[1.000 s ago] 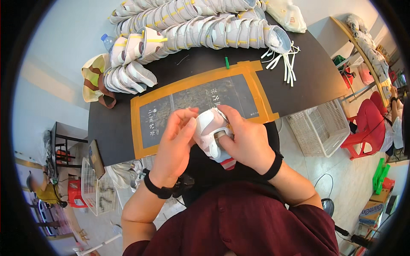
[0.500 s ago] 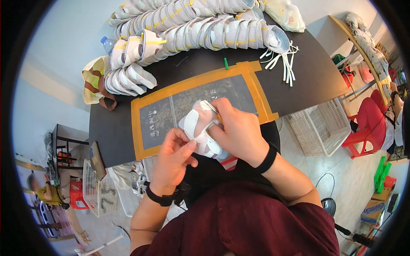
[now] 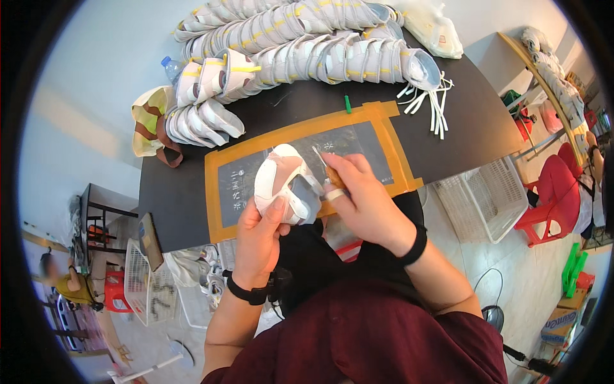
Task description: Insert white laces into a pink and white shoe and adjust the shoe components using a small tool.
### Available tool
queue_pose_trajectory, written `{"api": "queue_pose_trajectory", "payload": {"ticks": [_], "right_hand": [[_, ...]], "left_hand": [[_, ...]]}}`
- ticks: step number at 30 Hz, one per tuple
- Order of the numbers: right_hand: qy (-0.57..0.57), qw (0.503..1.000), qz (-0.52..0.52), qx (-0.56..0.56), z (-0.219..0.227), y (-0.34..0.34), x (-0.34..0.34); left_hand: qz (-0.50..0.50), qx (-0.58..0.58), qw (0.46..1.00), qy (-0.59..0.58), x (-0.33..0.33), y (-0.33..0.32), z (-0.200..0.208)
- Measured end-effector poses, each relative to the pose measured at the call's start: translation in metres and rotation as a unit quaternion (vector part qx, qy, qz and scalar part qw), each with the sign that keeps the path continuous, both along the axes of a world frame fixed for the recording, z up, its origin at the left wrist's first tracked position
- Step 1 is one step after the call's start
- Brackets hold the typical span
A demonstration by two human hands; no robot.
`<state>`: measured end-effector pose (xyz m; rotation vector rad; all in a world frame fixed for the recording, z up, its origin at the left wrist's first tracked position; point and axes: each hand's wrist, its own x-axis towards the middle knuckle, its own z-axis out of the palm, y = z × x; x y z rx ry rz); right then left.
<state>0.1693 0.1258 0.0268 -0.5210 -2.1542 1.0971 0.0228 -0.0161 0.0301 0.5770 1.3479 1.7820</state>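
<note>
My left hand [image 3: 259,240] grips a white shoe upper [image 3: 274,171] with pinkish-beige panels and a grey lining, thumb on the near side. The upper is tilted up above the near edge of the taped mat. Just to its right, my right hand [image 3: 371,208] is closed around an awl [image 3: 334,178] with a brown handle. The awl's thin metal tip points up and away, apart from the upper. A pale wrap is round a finger of the right hand.
Stacked shoe uppers [image 3: 332,61] line the table's [image 3: 473,121] far side. Orange tape [image 3: 214,192] frames a dark mat [image 3: 355,144]. A green stick [image 3: 348,104] and white laces [image 3: 435,105] lie beyond it. White crates [image 3: 476,198] stand below, either side.
My right hand has drawn back from the shoe upper, and the awl now shows clearly. The upper has swung more upright in my left hand and shifted slightly left.
</note>
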Motion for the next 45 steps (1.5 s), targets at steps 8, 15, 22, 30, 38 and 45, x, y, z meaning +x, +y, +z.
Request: {"api": "queue_pose_trajectory", "payload": {"ticks": [8, 15, 22, 30, 38, 45], "right_hand": [[0.02, 0.983, 0.087, -0.159, 0.015, -0.036, 0.012], [-0.011, 0.976, 0.1, -0.19, 0.019, -0.034, 0.013], [-0.02, 0.961, 0.134, -0.242, 0.016, -0.029, 0.017], [-0.006, 0.96, 0.113, -0.257, 0.003, -0.03, 0.015], [-0.067, 0.918, 0.129, -0.369, 0.018, -0.018, 0.018], [-0.046, 0.853, 0.217, -0.472, 0.018, 0.0, 0.019]], "left_hand": [[0.052, -0.013, 0.996, 0.077, 0.007, 0.008, 0.004], [0.047, -0.007, 0.977, 0.208, 0.007, 0.01, 0.003], [0.05, -0.039, 0.945, 0.32, 0.005, 0.01, 0.0], [0.083, -0.035, 0.909, 0.408, 0.014, 0.018, 0.001], [0.012, 0.069, 0.674, 0.736, -0.006, 0.016, -0.006], [0.017, 0.002, 0.766, 0.642, -0.01, 0.014, -0.001]]}}
